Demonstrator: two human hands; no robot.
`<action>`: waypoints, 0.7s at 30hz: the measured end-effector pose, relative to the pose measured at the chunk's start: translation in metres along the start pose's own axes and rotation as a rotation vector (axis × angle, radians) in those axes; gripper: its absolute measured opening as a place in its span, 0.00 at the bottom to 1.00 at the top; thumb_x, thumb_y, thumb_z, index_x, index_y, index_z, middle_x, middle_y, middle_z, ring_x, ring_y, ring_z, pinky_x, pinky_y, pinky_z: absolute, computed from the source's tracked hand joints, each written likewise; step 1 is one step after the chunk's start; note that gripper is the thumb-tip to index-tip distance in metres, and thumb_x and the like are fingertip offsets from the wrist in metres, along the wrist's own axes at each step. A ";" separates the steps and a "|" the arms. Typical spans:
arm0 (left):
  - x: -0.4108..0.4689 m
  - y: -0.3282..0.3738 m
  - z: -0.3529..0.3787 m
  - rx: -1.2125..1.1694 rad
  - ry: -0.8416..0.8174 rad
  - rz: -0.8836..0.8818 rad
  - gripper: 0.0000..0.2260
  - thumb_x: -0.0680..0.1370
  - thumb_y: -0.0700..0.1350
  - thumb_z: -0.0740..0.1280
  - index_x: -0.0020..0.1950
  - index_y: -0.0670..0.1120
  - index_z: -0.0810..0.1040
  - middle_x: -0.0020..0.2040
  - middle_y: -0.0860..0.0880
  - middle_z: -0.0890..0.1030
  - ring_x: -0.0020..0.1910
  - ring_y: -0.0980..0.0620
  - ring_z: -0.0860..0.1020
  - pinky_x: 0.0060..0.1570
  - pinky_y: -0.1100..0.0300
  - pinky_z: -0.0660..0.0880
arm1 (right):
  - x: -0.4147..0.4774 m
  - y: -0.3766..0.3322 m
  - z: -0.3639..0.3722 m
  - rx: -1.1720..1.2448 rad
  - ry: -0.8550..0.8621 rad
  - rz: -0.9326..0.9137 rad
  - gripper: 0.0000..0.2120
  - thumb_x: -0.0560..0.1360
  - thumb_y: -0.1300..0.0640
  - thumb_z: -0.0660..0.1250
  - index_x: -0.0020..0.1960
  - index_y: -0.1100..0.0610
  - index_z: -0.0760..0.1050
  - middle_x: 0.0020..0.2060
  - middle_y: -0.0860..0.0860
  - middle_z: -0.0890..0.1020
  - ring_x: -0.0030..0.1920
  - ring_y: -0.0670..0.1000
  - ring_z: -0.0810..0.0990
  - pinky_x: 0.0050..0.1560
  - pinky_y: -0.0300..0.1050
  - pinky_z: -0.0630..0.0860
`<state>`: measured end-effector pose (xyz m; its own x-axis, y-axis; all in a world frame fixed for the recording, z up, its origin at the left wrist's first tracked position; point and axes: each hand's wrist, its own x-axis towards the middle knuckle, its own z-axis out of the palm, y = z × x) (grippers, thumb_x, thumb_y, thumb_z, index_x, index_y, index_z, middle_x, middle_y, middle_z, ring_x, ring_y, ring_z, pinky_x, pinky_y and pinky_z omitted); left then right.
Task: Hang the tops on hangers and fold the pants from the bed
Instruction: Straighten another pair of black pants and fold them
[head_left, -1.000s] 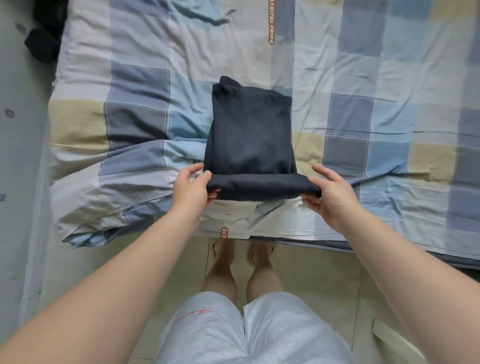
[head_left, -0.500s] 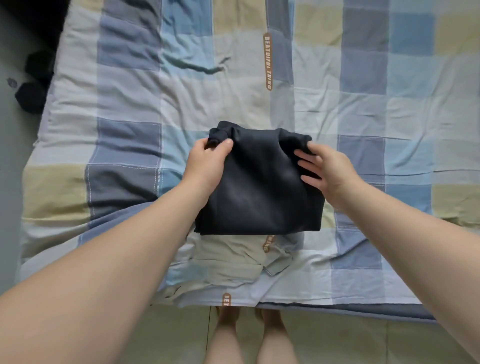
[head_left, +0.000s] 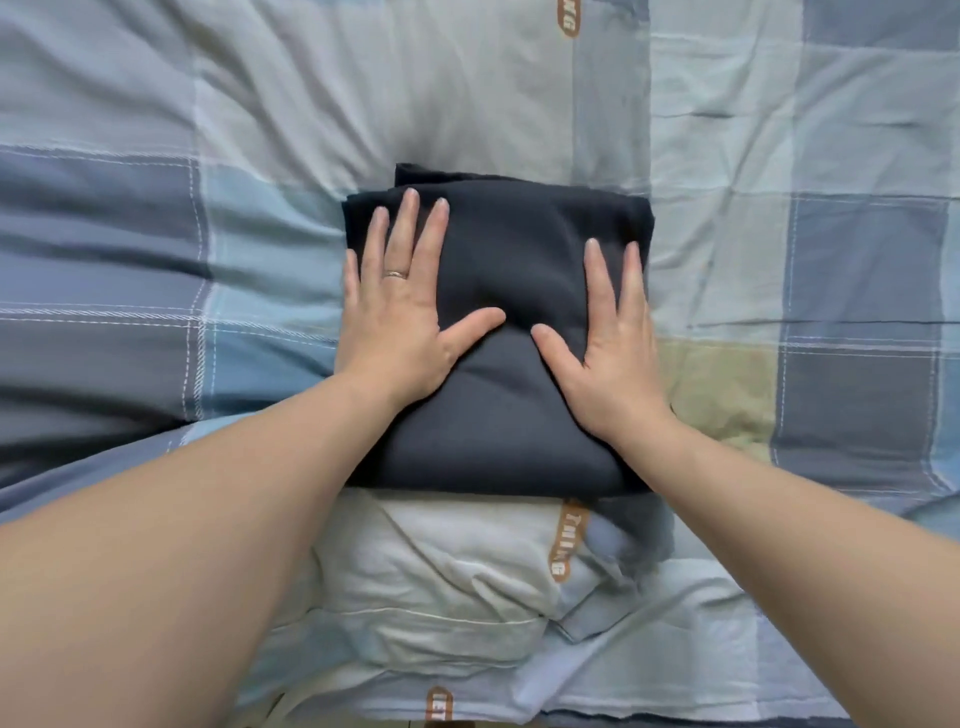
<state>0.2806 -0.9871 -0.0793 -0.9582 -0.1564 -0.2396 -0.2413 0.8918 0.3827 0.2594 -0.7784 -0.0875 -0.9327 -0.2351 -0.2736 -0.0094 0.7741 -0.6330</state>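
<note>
A pair of dark navy pants (head_left: 498, 426) lies folded into a compact square on the bed, at the centre of the head view. My left hand (head_left: 400, 317) presses flat on its left half, fingers straight and spread, a ring on one finger. On the right half my right hand (head_left: 610, 348) lies flat as well, fingers pointing away from me. Both thumbs point inward and nearly meet over the middle of the bundle. No tops or hangers are in view.
The bed is covered by a checked quilt (head_left: 857, 270) in blue, grey, white and pale yellow, with orange lettered labels. A rumpled fold of the quilt (head_left: 457, 587) bulges just in front of the pants, near the bed's front edge.
The near end of the pants was folded over away from me, making a shorter bundle. Both hands let go of the cloth and now lie flat on top. The view has moved closer.
</note>
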 end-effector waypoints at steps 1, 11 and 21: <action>0.000 0.000 0.002 0.008 0.009 0.006 0.44 0.73 0.72 0.58 0.82 0.55 0.44 0.82 0.53 0.43 0.81 0.48 0.42 0.77 0.42 0.44 | 0.001 0.003 0.002 0.058 0.004 0.037 0.43 0.73 0.32 0.60 0.80 0.40 0.43 0.81 0.54 0.44 0.81 0.53 0.47 0.79 0.52 0.51; -0.030 0.045 -0.028 -0.267 0.026 -0.569 0.57 0.64 0.71 0.73 0.81 0.57 0.42 0.78 0.46 0.59 0.72 0.41 0.67 0.69 0.47 0.65 | -0.007 0.000 -0.038 0.520 -0.114 0.537 0.51 0.58 0.34 0.79 0.74 0.48 0.62 0.66 0.45 0.75 0.65 0.46 0.75 0.66 0.48 0.73; -0.063 0.034 -0.061 -0.638 -0.322 -0.789 0.41 0.66 0.66 0.76 0.72 0.51 0.64 0.65 0.53 0.77 0.63 0.46 0.76 0.66 0.48 0.72 | -0.062 -0.014 -0.086 0.620 -0.406 0.805 0.19 0.73 0.42 0.73 0.60 0.50 0.78 0.45 0.46 0.81 0.39 0.46 0.78 0.23 0.31 0.69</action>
<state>0.3233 -0.9729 0.0030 -0.4325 -0.3901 -0.8129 -0.9016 0.1850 0.3909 0.2864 -0.7243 0.0005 -0.3949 -0.0575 -0.9169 0.8387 0.3847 -0.3854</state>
